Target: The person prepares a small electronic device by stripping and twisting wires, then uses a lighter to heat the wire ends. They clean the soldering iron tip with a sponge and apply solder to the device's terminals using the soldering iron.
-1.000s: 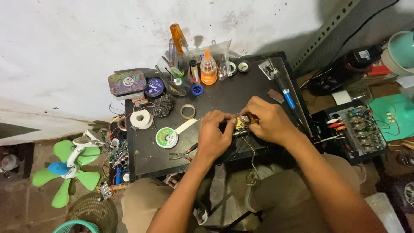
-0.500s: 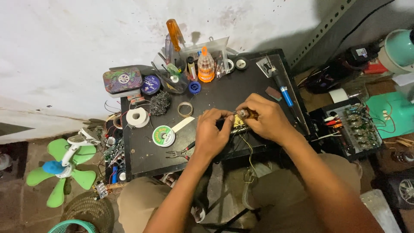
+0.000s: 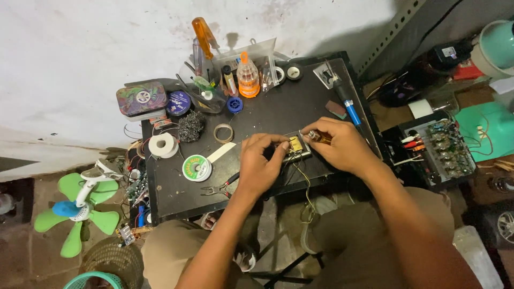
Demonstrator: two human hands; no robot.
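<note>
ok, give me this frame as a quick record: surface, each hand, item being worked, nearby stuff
surface: small black table against a white wall
left hand: steadies small yellow part at the table's front edge
right hand: pinches a slim brown tool at the part
wires: thin leads hang from the part below the table edge
nearby: solder spool, pliers, blue-handled iron, white tape roll
floor: green fan

My small black table (image 3: 278, 115) stands against the white wall, its top crowded: a white tape roll (image 3: 163, 145), a green solder spool (image 3: 197, 167), steel wool (image 3: 190, 127), a tape ring (image 3: 224, 132), pliers (image 3: 220, 187), an orange bottle (image 3: 248, 77) and a blue-handled iron (image 3: 345, 104).
</note>
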